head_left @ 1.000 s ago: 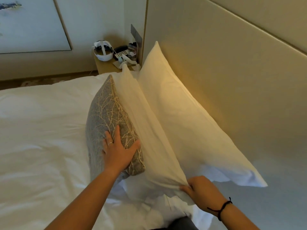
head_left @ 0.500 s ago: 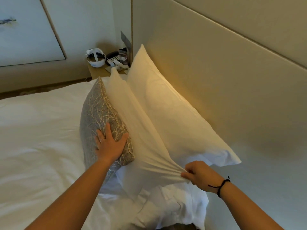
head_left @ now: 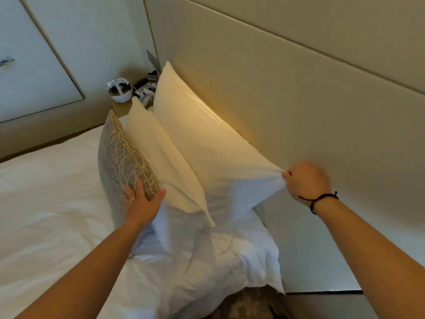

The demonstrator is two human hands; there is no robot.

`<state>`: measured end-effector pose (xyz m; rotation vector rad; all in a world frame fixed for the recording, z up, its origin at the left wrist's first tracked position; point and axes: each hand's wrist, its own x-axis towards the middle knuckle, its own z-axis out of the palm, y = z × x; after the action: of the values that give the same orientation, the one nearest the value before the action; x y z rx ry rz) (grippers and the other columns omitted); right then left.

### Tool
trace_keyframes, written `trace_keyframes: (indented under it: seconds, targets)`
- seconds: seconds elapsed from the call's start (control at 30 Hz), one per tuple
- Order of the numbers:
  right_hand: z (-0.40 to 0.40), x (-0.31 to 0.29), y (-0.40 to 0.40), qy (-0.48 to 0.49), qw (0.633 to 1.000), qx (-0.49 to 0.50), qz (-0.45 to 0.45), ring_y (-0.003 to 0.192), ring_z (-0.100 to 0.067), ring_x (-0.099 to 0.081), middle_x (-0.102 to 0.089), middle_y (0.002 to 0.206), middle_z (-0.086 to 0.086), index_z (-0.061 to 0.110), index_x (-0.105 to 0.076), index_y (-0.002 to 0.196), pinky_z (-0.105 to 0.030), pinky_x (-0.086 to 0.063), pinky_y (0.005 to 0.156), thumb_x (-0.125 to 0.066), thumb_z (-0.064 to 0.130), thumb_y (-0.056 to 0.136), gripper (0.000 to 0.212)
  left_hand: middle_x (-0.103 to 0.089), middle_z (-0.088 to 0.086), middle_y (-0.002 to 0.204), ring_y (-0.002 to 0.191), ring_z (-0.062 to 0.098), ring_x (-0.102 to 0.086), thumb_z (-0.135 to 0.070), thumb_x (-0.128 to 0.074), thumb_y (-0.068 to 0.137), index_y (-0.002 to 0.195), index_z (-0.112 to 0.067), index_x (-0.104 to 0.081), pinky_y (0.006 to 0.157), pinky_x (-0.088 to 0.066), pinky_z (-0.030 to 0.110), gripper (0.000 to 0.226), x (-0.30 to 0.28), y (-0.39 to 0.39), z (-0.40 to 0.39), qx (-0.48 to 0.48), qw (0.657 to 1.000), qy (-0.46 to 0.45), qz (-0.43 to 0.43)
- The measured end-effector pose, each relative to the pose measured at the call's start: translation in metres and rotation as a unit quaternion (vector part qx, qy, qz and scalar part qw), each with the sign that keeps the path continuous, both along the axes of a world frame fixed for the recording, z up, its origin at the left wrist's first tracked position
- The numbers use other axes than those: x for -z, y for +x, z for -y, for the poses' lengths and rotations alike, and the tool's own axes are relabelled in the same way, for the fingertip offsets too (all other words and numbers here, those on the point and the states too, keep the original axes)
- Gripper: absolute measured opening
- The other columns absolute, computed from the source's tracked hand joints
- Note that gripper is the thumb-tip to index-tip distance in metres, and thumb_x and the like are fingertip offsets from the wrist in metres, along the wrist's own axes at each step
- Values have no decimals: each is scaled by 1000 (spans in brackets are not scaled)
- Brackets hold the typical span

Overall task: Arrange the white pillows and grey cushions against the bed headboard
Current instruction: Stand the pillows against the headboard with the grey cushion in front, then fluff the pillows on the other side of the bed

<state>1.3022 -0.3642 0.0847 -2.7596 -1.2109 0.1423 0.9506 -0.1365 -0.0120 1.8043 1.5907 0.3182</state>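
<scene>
Biggest risk here imo: the right hand point(head_left: 307, 181) pinches only the corner of the plump white back pillow point(head_left: 207, 143) leaning on the padded beige headboard point(head_left: 287, 93), so a hard tug could drag it sideways or topple the whole row. The left hand point(head_left: 142, 203) lies flat, fingers spread, bracing the grey branch-patterned cushion point(head_left: 122, 162) against the thinner white middle pillow point(head_left: 158, 157). 0.5 s ago that right hand was pinching the middle pillow's corner instead.

Looks like a hotel bedroom: big padded headboard point(head_left: 299, 93), crisp white bed point(head_left: 46, 203), and a nightstand point(head_left: 122, 109) with a phone point(head_left: 143, 88) by the wall.
</scene>
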Motion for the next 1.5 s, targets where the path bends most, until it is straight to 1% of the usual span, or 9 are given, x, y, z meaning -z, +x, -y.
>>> trace_keyframes:
  seconds: [0.17,0.3,0.43,0.57,0.7,0.97,1.2,1.37,1.5]
  targets:
    - [9,1,-17,-4,1000,17,-3,69,-31,-53,-66,84,-15,9,-58,78,-31,-38,59,-46,21,99,27,12,13,163,149,37,4,-65,-58,84,156,-24,-4,118,-10,56,99,-5,14,30,22,999,-1,-32]
    - [52,5,-49,117,985,91,-93,72,-27,-58,-62,79,-2,22,-54,86,-33,-43,59,-38,53,97,37,-13,12,162,148,35,-9,-58,-57,89,155,-20,-13,118,-16,52,88,-20,50,74,53,997,42,39]
    - [141,41,-91,160,945,202,-203,83,-17,-64,-70,91,5,29,-60,108,-31,-50,68,-47,64,89,41,-32,4,155,143,24,-25,-50,-61,90,147,-22,-36,115,-26,41,68,-31,93,146,235,963,108,75]
    - [238,76,-151,171,880,355,-267,81,-11,-63,-69,90,8,27,-64,104,-28,-52,72,-53,54,89,33,-51,-26,129,121,2,-47,-59,-52,89,116,-46,-56,96,-38,21,30,-23,136,231,515,853,78,29]
    - [327,80,-233,200,817,486,-238,76,-2,-58,-64,81,16,32,-65,97,-21,-45,65,-54,53,90,25,-67,-25,95,90,1,-63,-55,-49,92,91,-47,-59,74,-46,15,14,-6,165,317,707,708,-6,1]
    - [439,62,-491,175,583,761,-225,76,-4,-58,-63,85,14,29,-64,99,-21,-42,63,-57,49,92,23,-66,-16,65,62,1,-61,-61,-45,85,75,-37,-62,54,-50,29,32,31,93,458,868,490,-80,11]
    - [424,61,-674,225,370,893,-125,68,-10,-64,-68,74,8,29,-67,82,-31,-55,65,-61,46,89,19,-65,-14,66,63,3,-61,-56,-50,87,65,-28,-62,64,-56,35,38,35,-39,549,940,323,-96,-58]
    - [445,71,-782,283,277,916,-61,72,-13,-67,-71,75,5,28,-68,82,-38,-57,72,-62,45,88,18,-64,-12,63,63,2,-60,-52,-53,90,64,-25,-62,66,-54,32,39,23,-125,604,961,260,-77,-51]
    - [477,83,-858,330,248,910,-27,69,-13,-68,-71,72,5,29,-66,80,-38,-58,69,-61,43,89,18,-67,-5,63,59,7,-62,-47,-54,93,67,-20,-65,68,-55,37,39,21,-201,645,967,243,-54,-47]
